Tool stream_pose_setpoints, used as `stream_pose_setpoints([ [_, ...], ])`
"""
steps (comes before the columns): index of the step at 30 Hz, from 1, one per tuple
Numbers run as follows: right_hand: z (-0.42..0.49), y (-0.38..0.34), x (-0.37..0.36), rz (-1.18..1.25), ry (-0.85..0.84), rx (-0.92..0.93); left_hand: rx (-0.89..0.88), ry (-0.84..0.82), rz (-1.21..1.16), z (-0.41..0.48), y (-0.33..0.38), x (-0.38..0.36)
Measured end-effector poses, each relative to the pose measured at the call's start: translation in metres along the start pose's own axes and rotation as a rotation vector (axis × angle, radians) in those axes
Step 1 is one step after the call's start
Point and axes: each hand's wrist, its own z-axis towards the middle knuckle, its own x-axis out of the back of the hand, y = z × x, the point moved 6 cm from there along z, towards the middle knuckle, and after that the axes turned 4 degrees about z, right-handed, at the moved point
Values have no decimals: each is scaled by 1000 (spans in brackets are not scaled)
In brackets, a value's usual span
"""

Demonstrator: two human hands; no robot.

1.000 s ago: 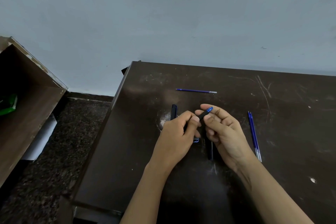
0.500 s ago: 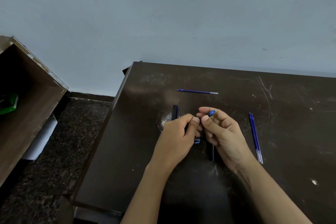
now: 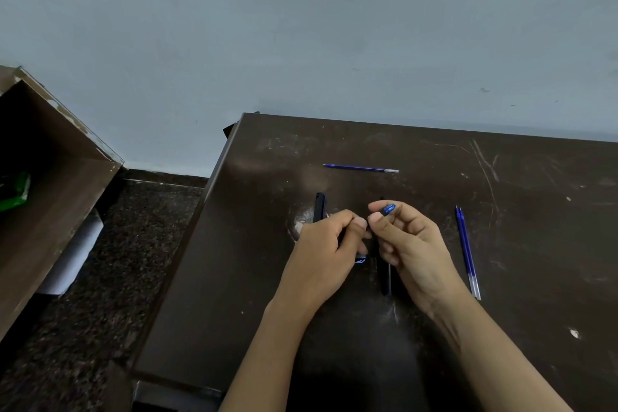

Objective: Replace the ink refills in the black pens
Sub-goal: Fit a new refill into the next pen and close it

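Observation:
Over the middle of the dark table (image 3: 501, 244), my left hand (image 3: 329, 251) and my right hand (image 3: 409, 244) both grip one black pen (image 3: 388, 209); its blue end pokes out above my right fingers. A second black pen (image 3: 319, 206) lies flat just beyond my left hand. Another black pen (image 3: 384, 273) lies under my right hand, partly hidden. A single blue refill (image 3: 361, 168) lies crosswise farther back. Two blue refills (image 3: 466, 249) lie side by side to the right of my right hand.
The table's left edge (image 3: 200, 211) drops to a speckled dark floor (image 3: 110, 261). An open brown cabinet (image 3: 50, 194) with something green (image 3: 15, 192) inside stands at the far left. A pale wall (image 3: 301, 43) closes off the back.
My right hand has shifted slightly right and down, and the pen's blue end has tilted with it. My left hand stays on the pen. The refills have not moved.

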Motion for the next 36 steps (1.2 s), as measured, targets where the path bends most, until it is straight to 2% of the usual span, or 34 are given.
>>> stream_pose_setpoints([
  [8, 1, -2, -5, 140, -35, 22, -35, -5, -28, -1, 5, 1],
  [12, 6, -6, 8, 321, 30, 25, -32, -35, -6, -1, 0, 0],
  [17, 10, -11, 24, 383, 135, 71, -23, -26, 21, -2, -1, 3],
  [20, 10, -14, 39, 465, 250, 143, 11, 30, 103, -2, -6, 10],
  [23, 9, -21, 50, 476, 283, 241, 120, 178, 98, -2, -17, 21],
  [25, 5, -27, 45, 231, 246, 317, 181, 266, 15, -3, -22, 26],
  [28, 0, -27, 20, -461, 183, 427, 210, 311, -3, -4, -23, 28],
  [30, -4, -20, 1, -821, 79, 525, 212, 314, 21, -3, -22, 28],
  [33, -7, -1, -15, -1042, -100, 541, 210, 323, 47, -3, -22, 29],
  [36, -8, 5, -20, -1120, -111, 475, 201, 336, 43, -3, -22, 31],
])
